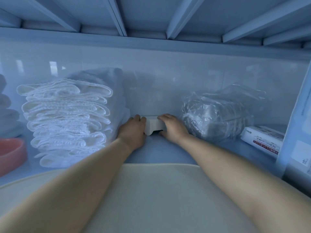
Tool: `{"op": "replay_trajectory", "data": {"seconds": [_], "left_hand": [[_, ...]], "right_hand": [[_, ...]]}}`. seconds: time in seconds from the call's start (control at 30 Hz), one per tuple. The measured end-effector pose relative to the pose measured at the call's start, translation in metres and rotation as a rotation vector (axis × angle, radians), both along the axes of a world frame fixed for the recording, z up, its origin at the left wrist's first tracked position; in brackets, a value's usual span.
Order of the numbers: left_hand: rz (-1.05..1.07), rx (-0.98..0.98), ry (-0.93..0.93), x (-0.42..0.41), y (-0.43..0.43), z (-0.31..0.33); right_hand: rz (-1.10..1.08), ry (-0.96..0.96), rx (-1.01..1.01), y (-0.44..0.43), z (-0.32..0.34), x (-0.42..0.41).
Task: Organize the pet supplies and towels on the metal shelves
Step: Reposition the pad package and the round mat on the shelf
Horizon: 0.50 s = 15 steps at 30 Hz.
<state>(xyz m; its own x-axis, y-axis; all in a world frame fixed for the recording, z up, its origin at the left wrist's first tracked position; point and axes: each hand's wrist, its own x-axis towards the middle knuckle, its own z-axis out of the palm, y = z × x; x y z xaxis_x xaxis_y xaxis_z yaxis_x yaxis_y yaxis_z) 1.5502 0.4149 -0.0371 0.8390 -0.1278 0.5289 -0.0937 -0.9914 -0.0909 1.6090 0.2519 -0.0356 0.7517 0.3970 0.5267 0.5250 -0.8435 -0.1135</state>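
Between the fingers of both hands, far back on the metal shelf (159,148), sits a small white box (154,126). The left hand (133,130) has its fingers curled round the box's left end. The right hand (171,126) clasps the right end, fingers hooked over the top and thumb low at the front edge. Both are grasping it, but I cannot tell whether the box rests on the shelf or is lifted just clear of it.

Just outside the left hand's knuckles stands a tall stack of folded white towels (67,118), touching that hand or very nearly. Close beyond the right hand's fingers lies a bundle in clear crinkled plastic wrap (217,115). Farther out that way is a flat pack of wipes (262,140), beside the shelf upright (292,123). Well past the towels, on the left hand's side, a pink bowl (11,152) sits near the shelf edge. Under both forearms, nearer than the fingers, spreads a cream-coloured surface (151,190).
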Motion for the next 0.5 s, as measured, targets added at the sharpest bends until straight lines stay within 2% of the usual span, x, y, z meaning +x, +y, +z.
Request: {"op": "replay_trajectory", "data": {"seconds": [0.3,0.5], "left_hand": [[-0.053,-0.047,-0.035,-0.004,0.000,0.004],[-0.175,-0.037,0.085,-0.018,-0.009,0.011]], "right_hand": [[0.011,-0.036,-0.001,-0.005,0.006,-0.021],[0.006,-0.061,-0.007,-0.024,0.011,-0.056]]}}
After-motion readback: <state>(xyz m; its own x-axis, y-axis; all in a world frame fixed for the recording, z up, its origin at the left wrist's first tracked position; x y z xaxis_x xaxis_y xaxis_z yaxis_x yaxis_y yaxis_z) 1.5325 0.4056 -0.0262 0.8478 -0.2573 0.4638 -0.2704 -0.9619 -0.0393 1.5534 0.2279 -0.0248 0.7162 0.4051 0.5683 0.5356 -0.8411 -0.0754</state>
